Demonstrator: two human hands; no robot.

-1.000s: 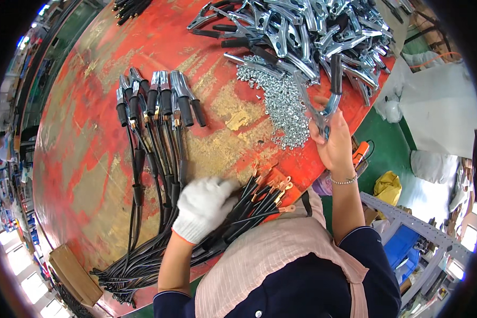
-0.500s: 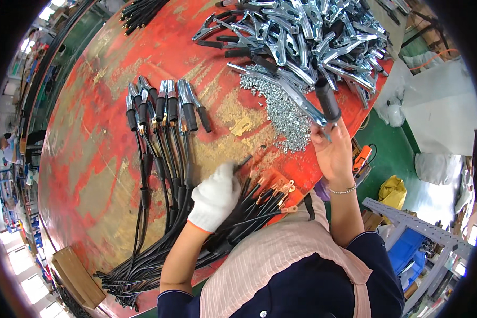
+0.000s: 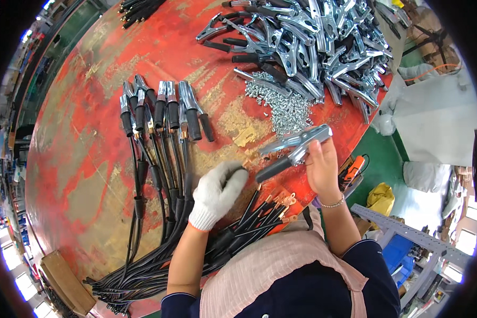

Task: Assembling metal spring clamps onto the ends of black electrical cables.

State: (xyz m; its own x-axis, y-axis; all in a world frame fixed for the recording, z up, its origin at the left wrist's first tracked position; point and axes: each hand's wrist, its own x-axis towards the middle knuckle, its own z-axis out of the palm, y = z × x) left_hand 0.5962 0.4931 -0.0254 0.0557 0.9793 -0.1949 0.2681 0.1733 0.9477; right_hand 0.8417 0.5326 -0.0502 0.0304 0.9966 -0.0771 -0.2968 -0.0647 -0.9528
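My left hand [image 3: 217,193], in a white knitted glove, pinches a black cable. Only a short dark bit and perhaps a coppery tip show past its fingers; the rest is hidden. Bare and with a beaded bracelet, my right hand [image 3: 323,172] grips a silver spring clamp [image 3: 305,142] with a black handle sleeve pointing toward the glove. The clamp and the gloved fingers are close but apart. Below them lies a bundle of black cables [image 3: 259,217] with copper lugs at their ends. Beyond my left hand, several clamps [image 3: 167,108] fitted on cables lie in a row.
A large heap of loose clamps [image 3: 312,47] covers the far right of the worn red table [image 3: 79,159]. Beside it is a pile of small nuts or screws [image 3: 286,114]. More cables [image 3: 138,10] lie at the far edge, and a cardboard box [image 3: 66,283] at the near left.
My right hand has moved down and left from the nut pile, bringing the clamp to the gloved hand. The clamp has turned, its sleeve now pointing left. My left hand has shifted slightly.
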